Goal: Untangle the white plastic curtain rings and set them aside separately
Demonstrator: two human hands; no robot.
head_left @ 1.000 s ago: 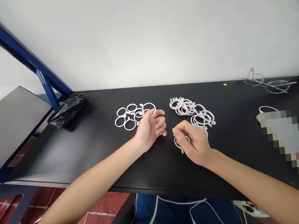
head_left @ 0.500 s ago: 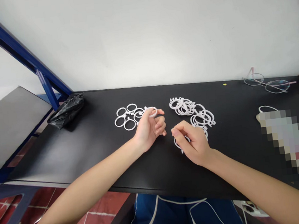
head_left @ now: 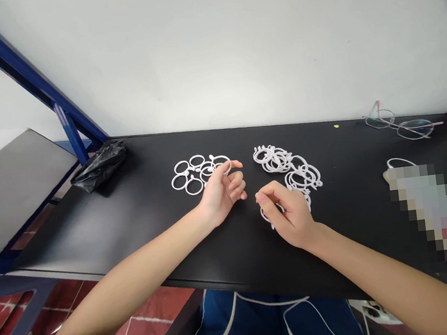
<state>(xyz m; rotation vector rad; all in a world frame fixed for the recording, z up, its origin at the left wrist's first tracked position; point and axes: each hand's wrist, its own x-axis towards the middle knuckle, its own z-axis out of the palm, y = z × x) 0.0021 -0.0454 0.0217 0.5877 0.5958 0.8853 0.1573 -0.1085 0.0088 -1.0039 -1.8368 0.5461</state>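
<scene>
My left hand (head_left: 221, 192) pinches a white plastic ring (head_left: 223, 156) with a small knob between thumb and index finger; the other fingers curl loosely. It is above the right side of a cluster of similar white rings (head_left: 187, 172) on the black table, partly covering them. My right hand (head_left: 291, 213) is closed, its thumb pressed against the index finger. Whatever it may hold is hidden. Beneath and behind it, some white rings (head_left: 264, 216) show in part. Farther back lies a heap of overlapping white rings (head_left: 277, 160).
A crumpled black plastic bag (head_left: 100, 165) lies at the table's left end, near a blue metal frame (head_left: 70, 134). Eyeglasses (head_left: 415, 129) rest at the back right, with a blurred-out object (head_left: 433, 208) nearer. A white wall (head_left: 211, 56) rises behind the black table (head_left: 146, 198).
The ring in my left hand has tilted and shifted slightly left, towards the left cluster. My left fingers have moved a little left. My right hand has hardly moved.
</scene>
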